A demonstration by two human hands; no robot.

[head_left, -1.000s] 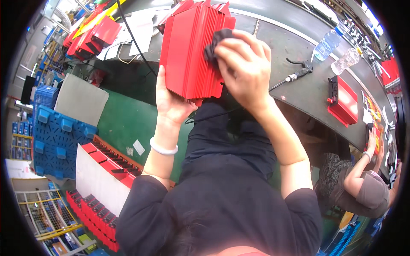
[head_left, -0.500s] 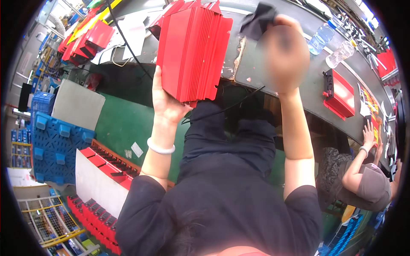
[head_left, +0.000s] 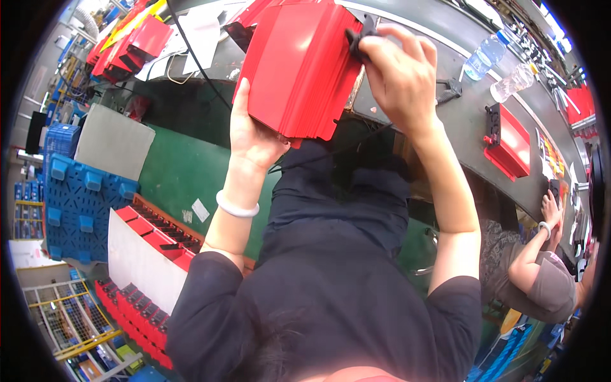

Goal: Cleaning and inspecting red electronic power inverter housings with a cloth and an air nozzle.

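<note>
A large red metal housing [head_left: 286,70] with ribbed sides is tilted up over the near edge of the workbench. My left hand [head_left: 251,137] grips its lower left corner, thumb along the left side and the other fingers mostly hidden beneath. In my right hand [head_left: 404,79] a black cloth [head_left: 361,37] is pinched between thumb and fingers. The cloth presses against the upper right edge of the housing.
Behind lies another red housing [head_left: 238,32]. To the right are two clear bottles [head_left: 485,56], a smaller red unit [head_left: 509,140] and a co-worker [head_left: 541,274]. A blue plastic pallet [head_left: 76,204] and rows of red units [head_left: 137,318] stand at left. A black cable [head_left: 197,63] crosses the bench.
My right hand has moved left and brought the black cloth onto the housing's edge. The housing has turned slightly, showing more of its smooth face. The co-worker's hand now holds a dark object.
</note>
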